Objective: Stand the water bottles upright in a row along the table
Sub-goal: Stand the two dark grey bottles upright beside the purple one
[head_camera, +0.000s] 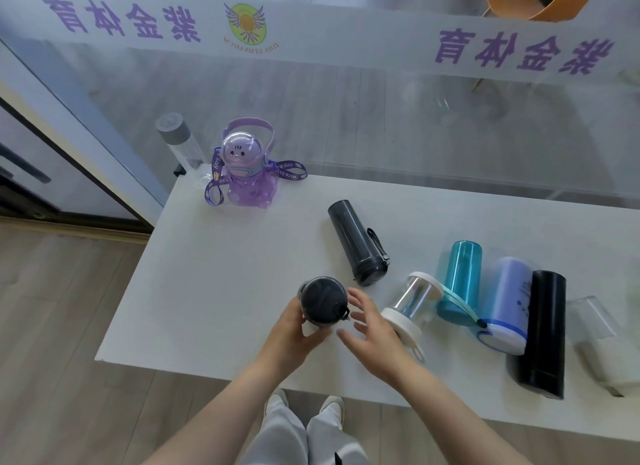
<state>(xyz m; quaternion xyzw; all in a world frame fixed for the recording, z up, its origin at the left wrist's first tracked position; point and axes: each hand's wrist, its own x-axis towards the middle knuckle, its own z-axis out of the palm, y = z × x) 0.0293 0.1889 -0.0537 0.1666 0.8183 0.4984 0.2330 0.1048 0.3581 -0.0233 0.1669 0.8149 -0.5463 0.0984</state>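
Left hand (294,329) wrapped around a dark bottle (322,300), held upright with its cap toward the camera, just above or on the table (214,274) near the front edge; contact with the surface hidden by the hand. Right hand (372,329) open beside it, fingers spread, touching nothing, just right of the cap. Long axis of the held bottle already vertical, so probably only a set-down left for this one. At the far left corner, two already standing: a clear bottle with a grey cap (180,145) and a purple cartoon bottle (247,170) just beside it. Still lying down: a dark grey bottle (356,244) mid-table, its length running from the far edge toward the front, cap end nearest the hands; then a clear one with white ends (412,305), a teal one (459,277), a pale blue one (509,301), a black one (542,329) and a frosted one (599,336), side by side toward the right edge. Free right hand nearer all of these; clear one with white ends closest.
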